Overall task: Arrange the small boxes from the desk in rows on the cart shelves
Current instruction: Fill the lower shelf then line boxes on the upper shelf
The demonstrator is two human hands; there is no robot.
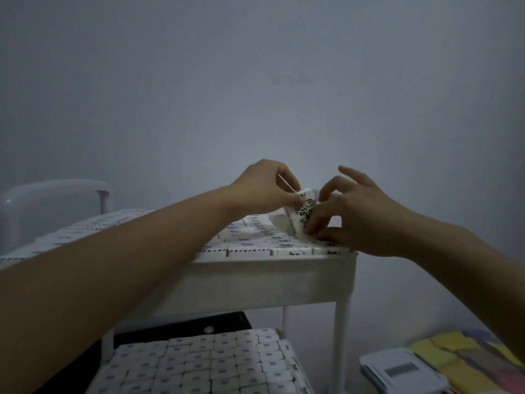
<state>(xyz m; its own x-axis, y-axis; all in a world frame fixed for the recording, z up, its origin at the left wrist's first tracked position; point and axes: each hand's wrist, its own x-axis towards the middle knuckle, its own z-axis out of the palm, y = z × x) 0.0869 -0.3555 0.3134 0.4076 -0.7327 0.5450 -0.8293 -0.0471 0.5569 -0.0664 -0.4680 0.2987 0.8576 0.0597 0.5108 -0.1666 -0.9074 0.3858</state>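
A white cart [339, 336] stands against a plain grey wall in dim light. Its top shelf [270, 280] is covered with flat boxes [250, 243] laid in close rows. The lower shelf [105, 348] of the cart is packed with more rows of boxes [199, 362]. At the cart's far right corner, over the top shelf, two bare hands meet on one small box [302, 211] with a black cartoon print. It stands tilted, its lower edge down among the laid boxes. The left hand [264, 186] has its grip pinched on the box's upper end, thumb and fingertips together. The right hand [360, 211] grips the box's right side and lower edge with its thumb and curled forefinger, while its other fingers are lifted and spread. A curved handle [56, 189] rises at the cart's left end. Low to the right of the cart lie a grey case [403, 371] and something yellow [454, 354].
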